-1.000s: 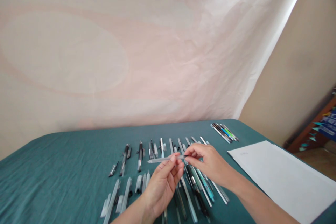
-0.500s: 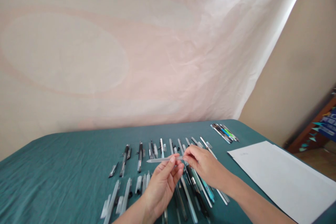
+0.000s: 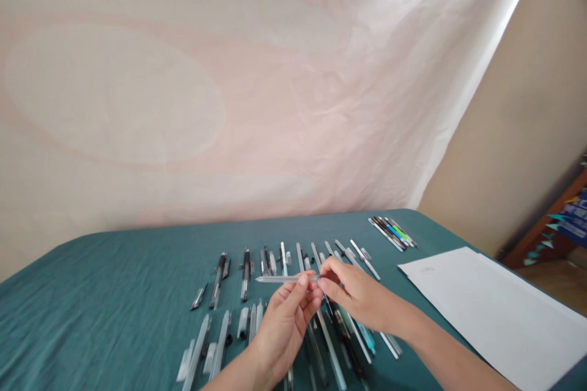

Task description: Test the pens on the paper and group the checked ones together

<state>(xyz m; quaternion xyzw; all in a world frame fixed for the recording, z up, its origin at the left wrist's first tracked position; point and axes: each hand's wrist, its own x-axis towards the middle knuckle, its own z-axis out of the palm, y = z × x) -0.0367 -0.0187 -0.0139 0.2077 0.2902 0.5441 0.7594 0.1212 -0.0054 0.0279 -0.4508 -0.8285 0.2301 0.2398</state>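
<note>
A translucent whitish pen barrel [image 3: 275,279] lies level above the table, its tapered tip pointing left. My left hand [image 3: 291,317] pinches it near the middle between thumb and fingers. At its right end, the fingertips of my right hand [image 3: 355,293] are closed on a small dark part; my fingers hide most of it. Beneath and around both hands lie rows of pens, caps and pen parts. A dark pen [image 3: 218,281] and another dark pen [image 3: 246,275] rest left of my hands. Nearer to me is a clear barrel [image 3: 197,351].
A green cloth [image 3: 114,293] covers the table. White paper sheets [image 3: 495,311] lie at the right. Several pens with blue and green parts [image 3: 393,232] are grouped at the back right. A pale sheet [image 3: 257,85] hangs behind the table.
My right fingertips have shifted slightly at the right end of the pen barrel, and a dark part shows there now. My left hand keeps nearly the same hold.
</note>
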